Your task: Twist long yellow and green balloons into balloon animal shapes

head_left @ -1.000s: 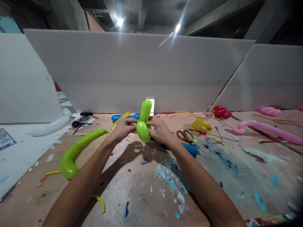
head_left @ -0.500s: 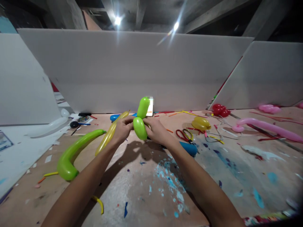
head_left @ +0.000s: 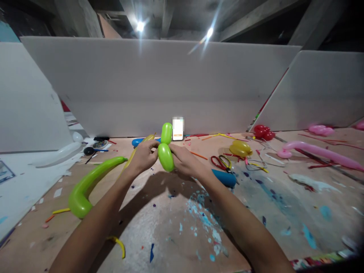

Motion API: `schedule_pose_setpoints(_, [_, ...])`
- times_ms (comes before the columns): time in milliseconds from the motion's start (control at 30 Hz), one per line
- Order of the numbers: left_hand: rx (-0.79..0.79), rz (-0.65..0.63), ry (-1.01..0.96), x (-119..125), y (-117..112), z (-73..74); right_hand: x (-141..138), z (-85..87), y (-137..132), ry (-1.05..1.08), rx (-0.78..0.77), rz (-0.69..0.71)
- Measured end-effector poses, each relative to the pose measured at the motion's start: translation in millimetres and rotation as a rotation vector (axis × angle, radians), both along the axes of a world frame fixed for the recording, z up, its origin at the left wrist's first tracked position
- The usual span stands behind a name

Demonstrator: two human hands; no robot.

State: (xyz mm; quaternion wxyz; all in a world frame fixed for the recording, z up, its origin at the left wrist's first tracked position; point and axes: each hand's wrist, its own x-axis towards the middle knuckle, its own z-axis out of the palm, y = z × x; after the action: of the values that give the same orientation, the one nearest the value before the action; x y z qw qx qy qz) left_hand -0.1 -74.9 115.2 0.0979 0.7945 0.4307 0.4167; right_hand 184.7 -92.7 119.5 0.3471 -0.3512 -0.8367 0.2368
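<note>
Lying right of held green balloon: scissors, blue balloon.

The fingers of the left hand and the right hand hide the joint between the two bubbles of the green balloon. The left hand covers the middle of a yellow balloon. The right wrist hides one end of a blue balloon. The screen of a phone is blurred. The right edge cuts off a pink balloon, and the bottom edge cuts off both forearms.
</note>
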Motion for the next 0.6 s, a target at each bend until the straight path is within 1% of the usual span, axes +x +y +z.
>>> schedule_pose_setpoints(100, [0.047, -0.002, 0.117, 2, 0, -1.5, 3, -0.9, 13, 0.049, -0.045, 0.025])
schedule_pose_setpoints(200, [0.159, 0.094, 0.279, 9, -3, -5.9, 6, -0.7, 21, 0.068, -0.122, 0.024])
schedule_pose_setpoints(267, [0.200, 0.166, 0.378, 13, -6, -8.9, 5, 2.3, 16, 0.033, -0.186, 0.010])
schedule_pose_setpoints(333, [0.186, 0.206, 0.448, 14, -8, -11.1, 1, 7.0, 6, -0.025, -0.217, -0.027])
schedule_pose_setpoints(400, [0.140, 0.224, 0.476, 12, -7, -12.5, -4, 11.4, -6, -0.067, -0.228, -0.088])
schedule_pose_setpoints(467, [0.095, 0.230, 0.459, 8, -4, -13.4, -8, 13.4, -13, -0.077, -0.254, -0.124])
schedule_pose_setpoints(533, [0.069, 0.222, 0.420, 5, 1, -13.6, -10, 12.3, -13, -0.048, -0.267, -0.156])
schedule_pose_setpoints(600, [0.062, 0.220, 0.383, 3, 4, -13.1, -7, 9.3, -8, 0.005, -0.244, -0.221])
